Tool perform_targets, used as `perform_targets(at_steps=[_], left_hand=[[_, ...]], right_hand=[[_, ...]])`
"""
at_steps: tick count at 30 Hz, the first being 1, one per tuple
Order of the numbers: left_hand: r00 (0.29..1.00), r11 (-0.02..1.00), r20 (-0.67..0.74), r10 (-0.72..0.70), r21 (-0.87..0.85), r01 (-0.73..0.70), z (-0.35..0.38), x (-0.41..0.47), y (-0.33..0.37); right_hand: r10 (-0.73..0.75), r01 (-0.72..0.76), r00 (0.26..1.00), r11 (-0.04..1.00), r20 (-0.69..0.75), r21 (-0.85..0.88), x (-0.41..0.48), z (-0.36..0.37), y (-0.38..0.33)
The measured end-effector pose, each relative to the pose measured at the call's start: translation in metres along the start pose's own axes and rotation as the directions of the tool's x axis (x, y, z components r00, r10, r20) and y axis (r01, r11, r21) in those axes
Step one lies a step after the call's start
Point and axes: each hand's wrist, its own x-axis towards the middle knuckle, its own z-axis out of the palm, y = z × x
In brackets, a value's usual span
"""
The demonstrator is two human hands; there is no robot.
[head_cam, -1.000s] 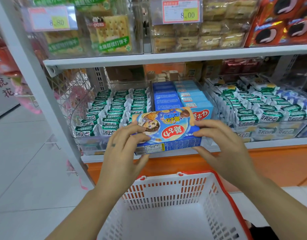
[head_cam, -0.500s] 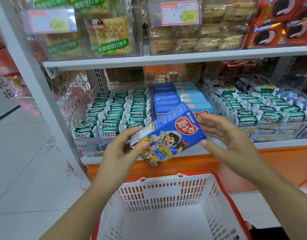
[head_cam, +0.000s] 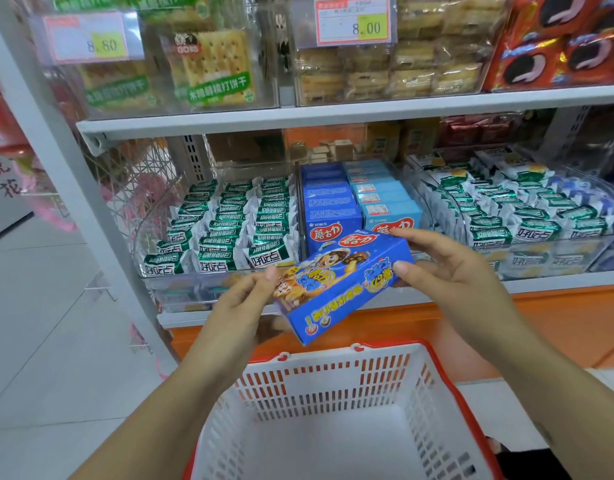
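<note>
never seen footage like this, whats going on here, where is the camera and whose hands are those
There is no machine here: these are a person's two bare hands, filmed by one wide-angle camera worn on the head, looking forward and down. The left hand and the right hand each pinch one end of a blue cardboard snack box, held tilted in front of a white metal shop shelf. On that shelf lie rows of green-and-white wrapped snacks and more blue boxes. Below the hands sits a white plastic shopping basket with a red rim.
</note>
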Motion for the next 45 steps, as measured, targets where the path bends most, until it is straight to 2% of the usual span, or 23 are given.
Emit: perform_targets(at_steps=[3, 7, 10, 14, 18, 22, 26, 28, 33, 36, 45], left_hand=[[0.997, 0.992, 0.062, -0.037, -0.119, 0.044, 0.001, -0.002, 0.004], [0.997, 0.994, 0.071, 0.008, -0.11, 0.0, 0.004, -0.006, 0.006], [0.998, 0.995, 0.063, 0.025, -0.102, -0.019, 0.006, -0.008, 0.007], [0.997, 0.995, 0.063, 0.037, -0.09, -0.031, 0.002, -0.008, 0.006], [0.997, 0.999, 0.07, 0.015, -0.05, -0.012, -0.001, -0.006, 0.006], [0.995, 0.998, 0.099, -0.026, 0.063, 0.02, -0.006, -0.003, 0.001], [0.99, 0.953, 0.142, 0.002, 0.301, -0.045, -0.008, 0.0, -0.004], [0.986, 0.929, 0.164, 0.024, 0.36, -0.083, -0.006, 0.0, -0.007], [0.961, 0.893, 0.209, 0.183, 0.373, -0.252, 0.001, -0.004, -0.007], [0.939, 0.856, 0.215, 0.269, 0.394, -0.336, 0.003, -0.004, -0.007], [0.919, 0.823, 0.231, 0.319, 0.413, -0.389, 0.0, -0.005, -0.008]], right_hand=[[0.138, -0.134, 0.989, 0.987, -0.043, 0.094, 0.006, -0.006, 0.008], [0.346, -0.345, 0.938, 0.917, 0.028, 0.198, 0.008, -0.009, 0.02], [0.411, -0.417, 0.908, 0.877, 0.078, 0.237, 0.007, -0.007, 0.024], [0.448, -0.448, 0.892, 0.863, 0.054, 0.233, 0.007, -0.002, 0.027], [0.382, -0.359, 0.923, 0.899, -0.052, 0.25, 0.008, 0.002, 0.024], [0.223, -0.203, 0.962, 0.971, -0.161, 0.128, 0.008, 0.001, 0.021], [0.117, -0.111, 0.987, 0.992, -0.108, 0.057, 0.005, 0.0, 0.015], [0.085, -0.083, 0.994, 0.996, -0.067, 0.032, 0.004, -0.002, 0.01], [0.0, 0.008, 0.994, 0.998, 0.112, -0.067, -0.007, 0.006, 0.0], [-0.007, 0.027, 0.987, 0.992, 0.158, -0.123, -0.009, 0.008, 0.002], [-0.01, 0.045, 0.977, 0.986, 0.213, -0.159, -0.01, 0.011, -0.001]])
